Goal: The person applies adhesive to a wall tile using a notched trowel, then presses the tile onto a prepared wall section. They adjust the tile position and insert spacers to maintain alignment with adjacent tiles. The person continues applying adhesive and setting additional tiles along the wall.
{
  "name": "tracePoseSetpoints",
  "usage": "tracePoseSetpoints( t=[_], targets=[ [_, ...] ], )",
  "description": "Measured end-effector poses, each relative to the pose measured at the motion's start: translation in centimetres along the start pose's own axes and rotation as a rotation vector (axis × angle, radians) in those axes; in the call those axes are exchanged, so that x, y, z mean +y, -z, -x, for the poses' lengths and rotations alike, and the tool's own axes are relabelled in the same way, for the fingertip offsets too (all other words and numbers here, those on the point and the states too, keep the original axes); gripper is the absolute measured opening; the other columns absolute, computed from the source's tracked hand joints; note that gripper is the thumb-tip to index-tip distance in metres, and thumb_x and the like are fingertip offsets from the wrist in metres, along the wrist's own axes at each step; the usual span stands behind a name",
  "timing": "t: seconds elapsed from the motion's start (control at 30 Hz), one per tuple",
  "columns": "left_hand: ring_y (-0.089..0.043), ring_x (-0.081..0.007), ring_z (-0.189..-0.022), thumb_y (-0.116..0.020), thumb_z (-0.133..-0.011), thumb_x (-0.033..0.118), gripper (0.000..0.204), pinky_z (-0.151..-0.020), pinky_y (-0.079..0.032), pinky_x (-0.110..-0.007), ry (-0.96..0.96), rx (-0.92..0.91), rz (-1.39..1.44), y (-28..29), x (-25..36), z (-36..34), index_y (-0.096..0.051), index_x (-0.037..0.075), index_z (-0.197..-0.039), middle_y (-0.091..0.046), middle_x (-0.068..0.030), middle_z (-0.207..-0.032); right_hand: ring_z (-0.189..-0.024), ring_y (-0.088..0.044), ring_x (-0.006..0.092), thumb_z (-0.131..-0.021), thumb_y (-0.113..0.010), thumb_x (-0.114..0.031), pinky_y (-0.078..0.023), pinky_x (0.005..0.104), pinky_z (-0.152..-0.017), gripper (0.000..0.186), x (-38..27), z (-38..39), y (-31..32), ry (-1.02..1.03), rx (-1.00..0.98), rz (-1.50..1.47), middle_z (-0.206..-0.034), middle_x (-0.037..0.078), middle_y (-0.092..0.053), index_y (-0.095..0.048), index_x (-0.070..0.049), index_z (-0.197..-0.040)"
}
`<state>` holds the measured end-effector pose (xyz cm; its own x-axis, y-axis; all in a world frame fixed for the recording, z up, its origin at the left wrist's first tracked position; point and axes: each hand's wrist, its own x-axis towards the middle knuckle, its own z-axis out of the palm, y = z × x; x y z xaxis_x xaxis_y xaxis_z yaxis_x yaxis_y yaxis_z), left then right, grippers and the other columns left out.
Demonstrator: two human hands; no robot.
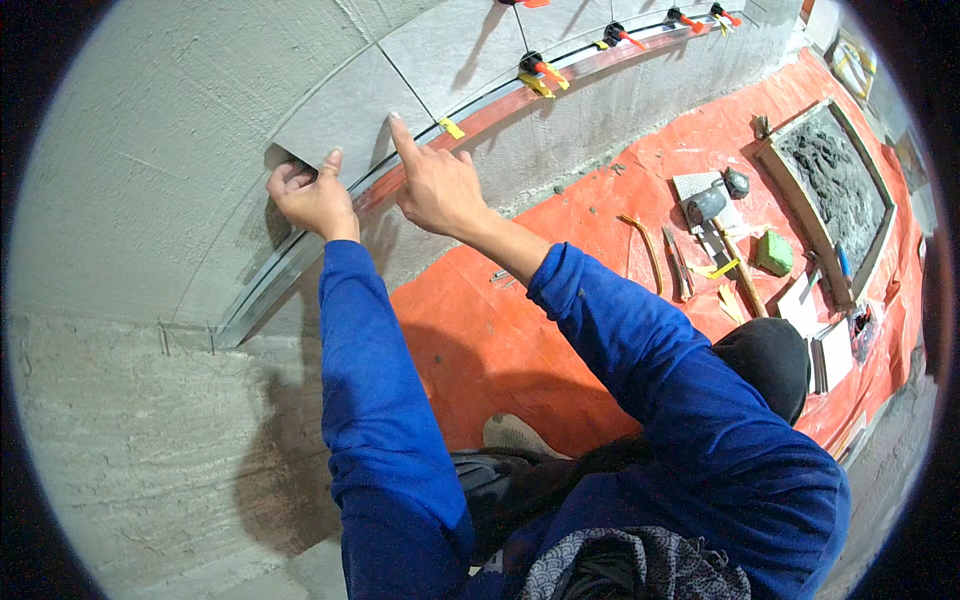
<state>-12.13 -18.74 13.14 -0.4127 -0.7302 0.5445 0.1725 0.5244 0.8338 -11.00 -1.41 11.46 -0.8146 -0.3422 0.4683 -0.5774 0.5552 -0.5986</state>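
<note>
A grey wall tile [345, 108] stands against the wall above a long straight metal rail [290, 268]. My left hand [318, 203] grips this tile's lower left corner, thumb on its face and fingers curled at its edge, partly hidden behind it. With the index finger stretched out, my right hand [438, 187] touches the tile's face near its lower edge; its other fingers are loosely bent and it holds nothing. To the right stands a neighbouring tile [455, 50], a thin joint between them. A yellow spacer [452, 128] sits at the bottom of that joint.
Red-and-black levelling clips [540, 68] line the tiles' lower edge. Orange sheeting [480, 340] covers the floor. On it lie a rubber mallet [708, 205], a trowel [690, 186], a green block [774, 253] and a mortar tray [800, 205]. Bare mortar [150, 150] covers the wall at left.
</note>
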Motion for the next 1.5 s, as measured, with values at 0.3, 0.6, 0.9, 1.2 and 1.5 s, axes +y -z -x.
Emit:
tracePoseSetpoints(
  t=[0.3,0.6,0.9,1.2,1.5],
  targets=[
    [-0.055,-0.0207,-0.074,-0.086,-0.064,-0.007,0.068,-0.059,-0.049,-0.034,0.034,0.032,-0.033,0.1,1.4,0.6,-0.048,0.0,-0.12,-0.057,-0.0118,-0.092,-0.077,-0.069,0.0355,-0.078,-0.063,-0.018,-0.045,0.054,-0.073,0.088,-1.4,-2.9,1.9,0.137,0.14,0.079,-0.086,0.016,-0.068,-0.021,-0.008,-0.154],
    [-0.056,-0.0209,-0.078,-0.09,-0.057,0.0,0.066,-0.072,-0.048,-0.034,0.042,0.047,-0.01,0.0,1.3,0.5,-0.052,0.001,-0.111,-0.06,-0.0095,-0.087,-0.079,-0.068,0.0379,-0.079,-0.062,-0.019,-0.047,0.0553,-0.074,0.087,-1.7,-3.6,1.6,0.094,0.101,0.047,-0.096,0.019,-0.066,-0.02,-0.013,-0.155],
    [-0.06,-0.0237,-0.079,-0.09,-0.062,0.006,0.068,-0.071,-0.048,-0.037,-0.025,0.055,-0.062,0.6,1.8,1.0,-0.05,0.002,-0.116,-0.06,-0.0109,-0.087,-0.078,-0.065,0.0425,-0.078,-0.062,-0.01,-0.052,0.0518,-0.071,0.089,-1.8,-3.8,1.8,0.086,0.077,-0.02,-0.093,0.024,-0.062,-0.019,-0.013,-0.156],
    [-0.056,-0.0219,-0.076,-0.087,-0.067,0.009,0.063,-0.071,-0.047,-0.036,-0.048,0.005,0.051,1.1,1.7,0.7,-0.049,0.002,-0.116,-0.056,-0.0104,-0.087,-0.08,-0.064,0.043,-0.078,-0.064,-0.009,-0.051,0.0522,-0.071,0.091,-1.4,-4.1,1.4,0.114,0.098,-0.092,-0.092,0.024,-0.061,-0.018,-0.014,-0.156],
    [-0.053,-0.0198,-0.077,-0.088,-0.069,0.015,0.046,-0.07,-0.046,-0.035,-0.072,-0.004,0.032,0.7,-0.2,-0.6,-0.057,0.0,-0.1,-0.057,-0.0079,-0.087,-0.075,-0.064,0.0412,-0.077,-0.063,-0.009,-0.051,0.0517,-0.067,0.088,-1.0,-3.8,0.7,0.175,0.195,-0.068,-0.087,0.022,-0.061,-0.022,-0.012,-0.155]
  ],
)
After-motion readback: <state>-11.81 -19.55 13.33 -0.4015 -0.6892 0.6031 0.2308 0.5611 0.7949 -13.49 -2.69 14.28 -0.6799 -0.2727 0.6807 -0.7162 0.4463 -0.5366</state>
